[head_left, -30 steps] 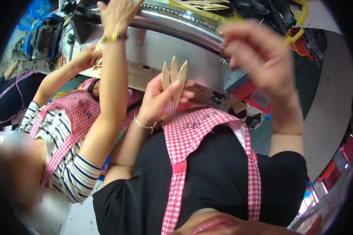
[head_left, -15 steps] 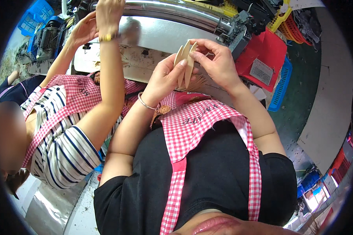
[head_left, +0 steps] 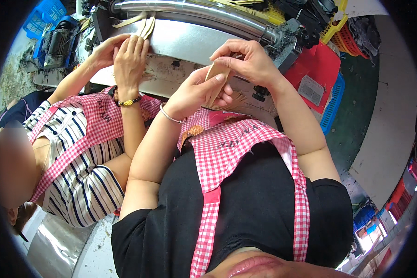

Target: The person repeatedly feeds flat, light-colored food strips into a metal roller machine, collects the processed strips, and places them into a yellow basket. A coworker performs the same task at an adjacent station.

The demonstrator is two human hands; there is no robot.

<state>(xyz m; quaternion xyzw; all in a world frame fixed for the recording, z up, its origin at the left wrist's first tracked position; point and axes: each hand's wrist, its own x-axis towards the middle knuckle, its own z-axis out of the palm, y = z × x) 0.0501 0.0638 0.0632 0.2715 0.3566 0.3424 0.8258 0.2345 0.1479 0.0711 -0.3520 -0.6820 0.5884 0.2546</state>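
Before the roller (head_left: pixel 217 15): pale strips (head_left: pixel 213 71), grasped by left hand (head_left: pixel 195 96) and right hand (head_left: pixel 251 61); a loosened pinch could let one slip.

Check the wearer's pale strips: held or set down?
Held: the left hand clasps the pale strips, while the right hand pinches their upper end.

Fingers (head_left: pixel 217 80) pinching pale strips (head_left: pixel 215 70), metal roller (head_left: pixel 208 12)
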